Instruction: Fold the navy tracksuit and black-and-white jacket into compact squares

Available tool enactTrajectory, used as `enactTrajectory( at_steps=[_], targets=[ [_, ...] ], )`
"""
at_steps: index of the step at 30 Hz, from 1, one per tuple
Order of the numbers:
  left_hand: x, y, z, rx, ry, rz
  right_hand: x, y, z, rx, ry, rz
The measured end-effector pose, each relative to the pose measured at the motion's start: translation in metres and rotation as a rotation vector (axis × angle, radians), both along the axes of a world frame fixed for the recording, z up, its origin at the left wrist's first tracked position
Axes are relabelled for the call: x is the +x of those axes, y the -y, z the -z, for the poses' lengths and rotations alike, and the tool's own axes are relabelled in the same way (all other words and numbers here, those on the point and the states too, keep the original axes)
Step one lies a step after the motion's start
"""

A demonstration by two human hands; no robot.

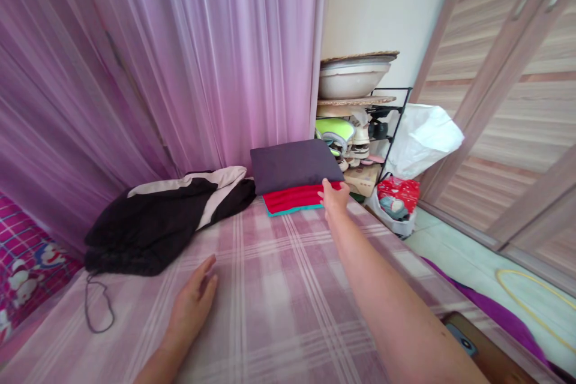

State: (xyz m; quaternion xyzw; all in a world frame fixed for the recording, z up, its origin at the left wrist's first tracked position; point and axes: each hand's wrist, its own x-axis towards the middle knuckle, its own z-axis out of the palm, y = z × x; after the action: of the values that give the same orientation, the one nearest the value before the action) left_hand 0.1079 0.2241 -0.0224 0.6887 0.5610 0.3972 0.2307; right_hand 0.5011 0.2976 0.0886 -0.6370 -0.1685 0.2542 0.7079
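Observation:
My right hand reaches far forward to the right end of a folded red cloth, its fingers spread and at the cloth's edge. Under the red cloth a teal edge shows. Behind and partly on it lies a dark grey-purple folded piece. My left hand is over the pink plaid bed sheet with its fingers apart and nothing in them. Beyond that hand, to the left, lies a folded black jacket with pale panels and a loose cord.
A purple curtain hangs behind the bed. To the right stand a black rack with shoes and a basin, a white bag and a wardrobe. A phone lies near the bed's right edge.

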Motion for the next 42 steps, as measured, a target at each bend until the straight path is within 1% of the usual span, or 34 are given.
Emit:
enactTrajectory(
  at_steps=[3,6,8,13,16,19,21,25,28,30,32,35,39,42],
  targets=[
    [-0.012,0.014,0.006,0.015,0.006,-0.064,-0.006,-0.002,-0.016,0.017,-0.248,-0.076],
    [-0.01,0.016,0.006,0.01,0.036,-0.076,-0.006,-0.009,-0.036,-0.005,-0.358,-0.166],
    [-0.008,0.015,0.004,0.006,0.043,-0.076,-0.005,-0.016,-0.046,-0.003,-0.396,-0.158],
    [-0.006,0.016,0.003,-0.002,0.044,-0.084,0.003,-0.042,-0.061,0.065,-0.393,-0.044],
    [-0.006,0.016,0.005,-0.005,0.049,-0.084,0.006,-0.053,-0.06,0.087,-0.385,-0.01],
    [-0.006,0.015,0.006,-0.013,0.072,-0.088,0.003,-0.052,-0.05,0.078,-0.383,-0.009],
    [-0.005,0.014,0.005,-0.022,0.085,-0.087,-0.003,-0.044,-0.041,0.066,-0.364,-0.071],
    [-0.004,0.014,0.004,-0.034,0.103,-0.081,-0.015,-0.028,-0.031,0.027,-0.295,-0.293],
    [-0.003,0.015,0.002,-0.038,0.122,-0.079,-0.022,-0.029,-0.034,0.025,-0.304,-0.334],
    [-0.003,0.015,0.001,-0.044,0.126,-0.077,-0.024,-0.037,-0.039,0.034,-0.337,-0.285],
    [-0.003,0.015,0.001,-0.044,0.125,-0.077,-0.026,-0.046,-0.043,0.045,-0.366,-0.201],
    [-0.004,0.015,0.001,-0.04,0.125,-0.078,-0.029,-0.06,-0.046,0.063,-0.385,-0.101],
    [-0.004,0.015,0.004,-0.048,0.144,-0.08,-0.033,-0.07,-0.044,0.11,-0.391,-0.042],
    [-0.004,0.015,0.006,-0.059,0.164,-0.073,-0.037,-0.07,-0.045,0.131,-0.394,-0.036]
  ],
)
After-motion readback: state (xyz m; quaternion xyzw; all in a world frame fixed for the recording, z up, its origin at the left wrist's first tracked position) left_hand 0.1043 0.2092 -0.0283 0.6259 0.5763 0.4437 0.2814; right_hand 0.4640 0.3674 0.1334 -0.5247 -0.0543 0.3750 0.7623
